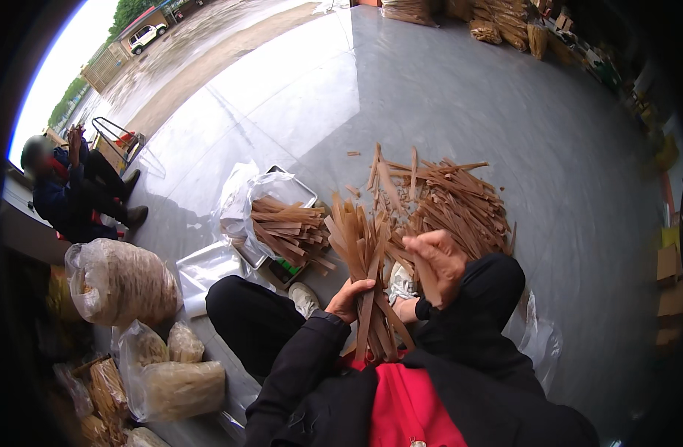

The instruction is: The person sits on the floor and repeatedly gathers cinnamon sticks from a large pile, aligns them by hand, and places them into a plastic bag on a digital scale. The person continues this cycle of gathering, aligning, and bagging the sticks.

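Note:
My left hand [348, 299] is wrapped round a bundle of flat brown strips [366, 257], which stands roughly upright between my knees, its upper ends fanned out. My right hand [440, 262], just right of the bundle, is closed on a single brown strip [428, 281] that hangs down from the fingers. Beyond the hands a loose pile of the same strips [461, 208] lies on the floor. Left of the bundle, more strips [289, 229] rest in a plastic-lined tray [303, 192].
Clear bags [122, 281] of pale material stand at the left, with smaller bags [183, 381] below. Another person [81, 182] sits at the far left near a hand trolley [118, 140]. Crumpled clear plastic [539, 343] lies by my right leg. Sacks [498, 26] line the back.

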Action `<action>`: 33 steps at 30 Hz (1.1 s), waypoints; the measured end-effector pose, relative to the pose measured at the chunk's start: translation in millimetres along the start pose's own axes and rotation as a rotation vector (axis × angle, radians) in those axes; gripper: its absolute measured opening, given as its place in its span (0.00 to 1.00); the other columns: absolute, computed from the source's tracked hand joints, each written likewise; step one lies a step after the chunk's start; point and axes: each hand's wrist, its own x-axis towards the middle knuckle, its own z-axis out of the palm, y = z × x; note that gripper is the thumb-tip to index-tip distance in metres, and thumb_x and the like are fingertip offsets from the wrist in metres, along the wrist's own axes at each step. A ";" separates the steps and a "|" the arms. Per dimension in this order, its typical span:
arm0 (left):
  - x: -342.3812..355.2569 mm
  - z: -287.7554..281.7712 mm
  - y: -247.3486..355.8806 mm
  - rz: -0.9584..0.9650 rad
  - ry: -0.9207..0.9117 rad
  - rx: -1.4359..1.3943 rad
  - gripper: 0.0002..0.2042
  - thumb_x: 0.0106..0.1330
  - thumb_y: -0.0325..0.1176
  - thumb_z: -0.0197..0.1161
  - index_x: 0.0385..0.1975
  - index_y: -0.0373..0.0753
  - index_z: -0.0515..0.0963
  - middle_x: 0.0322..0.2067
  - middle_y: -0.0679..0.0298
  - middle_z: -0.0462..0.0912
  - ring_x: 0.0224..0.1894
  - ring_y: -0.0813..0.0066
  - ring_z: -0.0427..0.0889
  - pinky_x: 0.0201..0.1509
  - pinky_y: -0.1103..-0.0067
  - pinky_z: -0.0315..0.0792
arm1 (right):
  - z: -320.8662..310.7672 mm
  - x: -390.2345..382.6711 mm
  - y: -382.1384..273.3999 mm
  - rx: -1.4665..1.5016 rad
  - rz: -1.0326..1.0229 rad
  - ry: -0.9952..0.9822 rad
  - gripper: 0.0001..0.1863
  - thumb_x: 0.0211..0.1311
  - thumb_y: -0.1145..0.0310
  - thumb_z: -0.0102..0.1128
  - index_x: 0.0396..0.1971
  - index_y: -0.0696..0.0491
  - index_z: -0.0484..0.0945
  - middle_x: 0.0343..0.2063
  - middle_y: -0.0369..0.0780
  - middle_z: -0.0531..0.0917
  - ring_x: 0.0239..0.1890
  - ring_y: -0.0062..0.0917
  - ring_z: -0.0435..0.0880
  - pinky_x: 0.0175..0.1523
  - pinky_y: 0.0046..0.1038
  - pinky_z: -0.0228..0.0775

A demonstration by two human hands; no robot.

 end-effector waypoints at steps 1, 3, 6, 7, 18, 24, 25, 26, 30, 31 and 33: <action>-0.4 -2.4 -0.1 -0.008 -0.004 -0.050 0.22 0.55 0.34 0.63 0.49 0.36 0.68 0.37 0.58 0.79 0.37 0.62 0.80 0.47 0.68 0.74 | -3.7 -8.0 -0.1 -0.037 -0.037 -0.054 0.17 0.42 0.87 0.59 0.35 0.57 0.82 0.25 0.38 0.76 0.26 0.26 0.77 0.31 0.22 0.69; -3.5 -2.3 3.2 -0.032 0.009 -0.168 0.24 0.56 0.33 0.63 0.52 0.36 0.67 0.41 0.56 0.79 0.40 0.65 0.80 0.49 0.70 0.74 | -8.1 -26.4 7.8 -0.150 -0.172 -0.335 0.19 0.41 0.81 0.59 0.39 0.55 0.81 0.30 0.39 0.75 0.32 0.29 0.77 0.38 0.26 0.71; 0.6 -22.7 -10.2 -0.056 0.001 -0.370 0.26 0.57 0.33 0.63 0.56 0.36 0.65 0.46 0.54 0.77 0.45 0.67 0.78 0.53 0.71 0.72 | 1.2 -56.1 16.8 -0.281 -0.340 -0.609 0.18 0.43 0.76 0.57 0.40 0.56 0.79 0.34 0.39 0.75 0.39 0.32 0.75 0.47 0.30 0.71; 2.5 -31.3 -16.1 -0.061 -0.007 -0.441 0.27 0.57 0.33 0.63 0.57 0.36 0.64 0.48 0.54 0.76 0.47 0.68 0.77 0.54 0.72 0.71 | 5.4 -63.6 17.2 -0.313 -0.369 -0.672 0.18 0.44 0.75 0.57 0.41 0.56 0.78 0.36 0.40 0.74 0.42 0.32 0.74 0.50 0.32 0.70; 0.7 -10.0 -10.0 -0.087 -0.142 -0.208 0.20 0.56 0.30 0.61 0.49 0.32 0.69 0.39 0.52 0.79 0.43 0.59 0.79 0.52 0.68 0.73 | -12.8 -44.1 19.6 -0.014 -0.003 -0.637 0.24 0.50 0.78 0.51 0.52 0.54 0.69 0.48 0.43 0.73 0.53 0.37 0.70 0.65 0.41 0.53; 16.9 22.8 28.8 -0.154 -0.112 0.152 0.20 0.61 0.35 0.59 0.52 0.38 0.67 0.40 0.60 0.78 0.41 0.71 0.79 0.43 0.73 0.77 | 4.3 -22.7 43.0 -0.766 -0.699 -0.800 0.27 0.59 0.65 0.45 0.61 0.39 0.60 0.66 0.37 0.56 0.70 0.32 0.45 0.71 0.46 0.23; 19.9 20.3 33.6 -0.167 -0.164 0.271 0.20 0.61 0.36 0.58 0.52 0.38 0.67 0.40 0.60 0.78 0.41 0.71 0.79 0.42 0.74 0.77 | 8.2 -13.3 43.2 -0.729 -0.764 -0.876 0.27 0.60 0.65 0.44 0.61 0.39 0.60 0.65 0.36 0.58 0.70 0.30 0.47 0.71 0.46 0.21; 23.4 13.1 37.2 -0.182 -0.214 0.389 0.20 0.62 0.36 0.57 0.53 0.39 0.67 0.41 0.60 0.78 0.42 0.71 0.79 0.42 0.74 0.77 | 9.8 -7.4 44.8 -0.758 -0.851 -0.888 0.26 0.61 0.65 0.43 0.61 0.39 0.59 0.61 0.36 0.65 0.67 0.26 0.55 0.71 0.46 0.19; 9.4 26.0 40.0 -0.279 -0.217 0.665 0.20 0.51 0.30 0.69 0.44 0.32 0.73 0.42 0.63 0.76 0.45 0.76 0.74 0.50 0.78 0.69 | 21.4 -0.9 63.3 -0.484 -0.855 -0.879 0.22 0.57 0.69 0.48 0.54 0.52 0.68 0.37 0.35 0.76 0.49 0.24 0.75 0.70 0.42 0.44; 9.4 26.4 38.4 -0.316 -0.180 0.634 0.21 0.48 0.29 0.71 0.43 0.32 0.74 0.42 0.63 0.76 0.45 0.76 0.74 0.51 0.78 0.68 | 24.8 -0.5 67.5 -0.428 -0.839 -0.911 0.21 0.57 0.70 0.48 0.53 0.53 0.70 0.34 0.35 0.76 0.45 0.24 0.76 0.68 0.40 0.49; 11.6 21.6 45.3 -0.281 -0.240 0.586 0.20 0.51 0.32 0.70 0.44 0.33 0.74 0.40 0.65 0.77 0.45 0.79 0.72 0.49 0.79 0.68 | 31.6 1.1 76.3 -0.320 -0.806 -0.975 0.20 0.55 0.70 0.49 0.50 0.54 0.72 0.27 0.34 0.74 0.37 0.24 0.78 0.65 0.37 0.58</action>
